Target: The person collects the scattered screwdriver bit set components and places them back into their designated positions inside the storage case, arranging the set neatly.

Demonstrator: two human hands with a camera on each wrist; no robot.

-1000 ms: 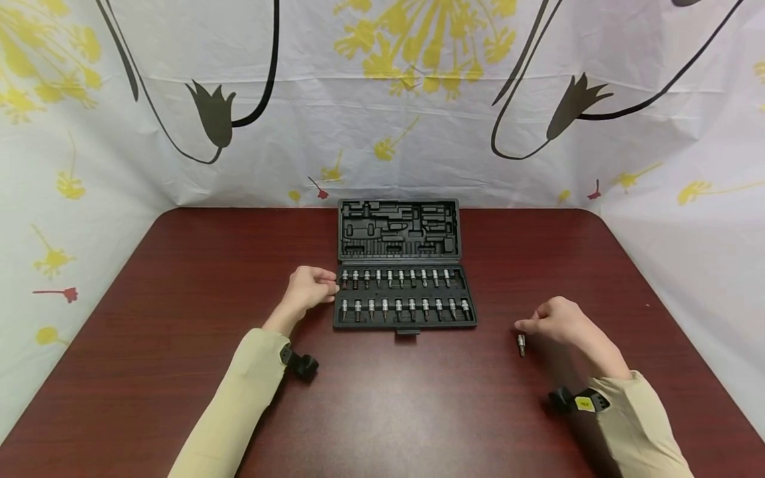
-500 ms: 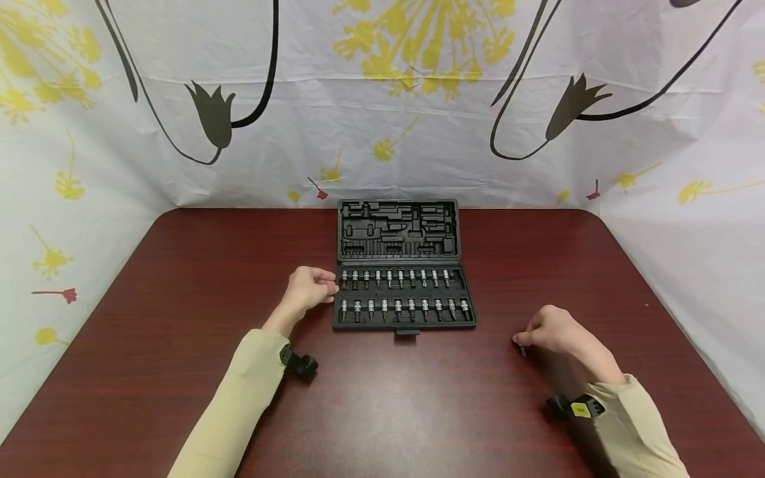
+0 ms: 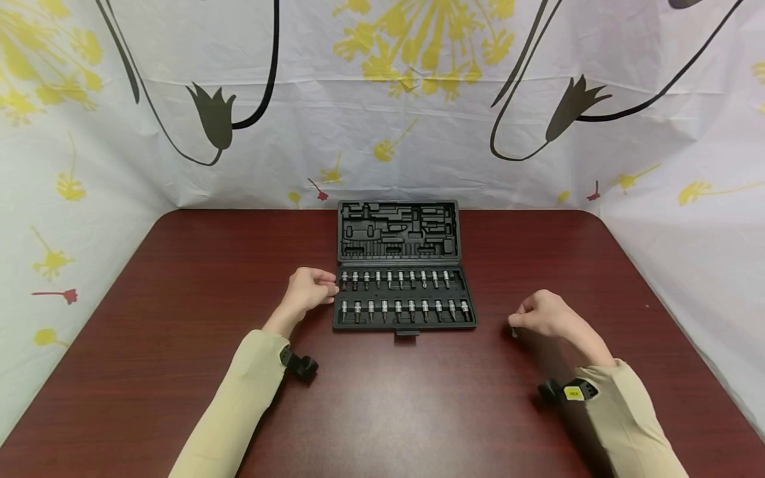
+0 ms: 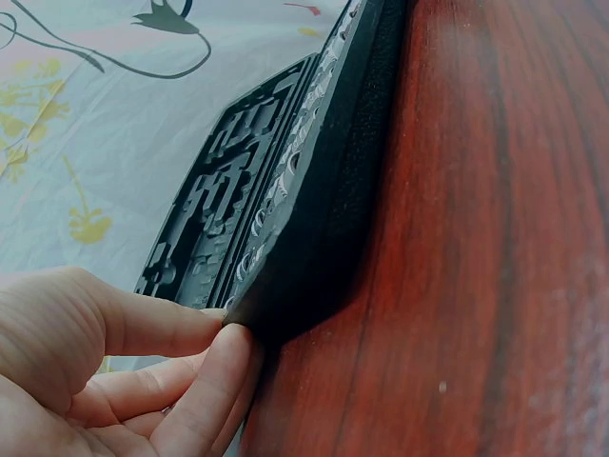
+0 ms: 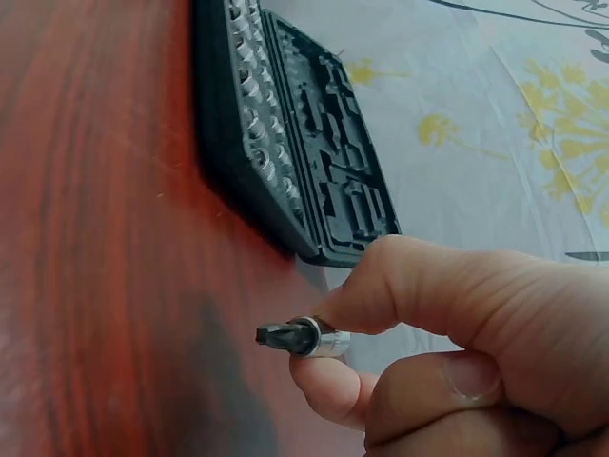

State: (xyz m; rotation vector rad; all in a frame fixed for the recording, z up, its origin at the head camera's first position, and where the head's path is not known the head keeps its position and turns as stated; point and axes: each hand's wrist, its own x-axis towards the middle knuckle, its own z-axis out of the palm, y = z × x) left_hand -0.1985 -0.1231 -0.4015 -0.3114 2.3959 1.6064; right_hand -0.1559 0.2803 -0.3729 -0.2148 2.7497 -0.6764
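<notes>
An open black bit socket case (image 3: 406,293) lies on the table, with two rows of silver bit sockets in its near half. My left hand (image 3: 309,289) pinches the case's left edge; in the left wrist view its thumb and forefinger (image 4: 228,367) meet at the case corner. Right of the case, my right hand (image 3: 545,315) holds a bit socket (image 5: 303,337) just above the table. The right wrist view shows its chrome collar between thumb and forefinger, the dark bit tip pointing out. A bare slot (image 3: 458,275) shows at the right end of the back row.
The case lid (image 3: 399,230) lies folded back, its moulded recesses bare. Dark red wood table (image 3: 394,411) surrounds the case. A patterned white curtain (image 3: 287,153) hangs along the table's back and sides.
The right hand has closed on the bit socket that lay on the table, lifted it and moved slightly forward and left. The left hand and the case have stayed put.
</notes>
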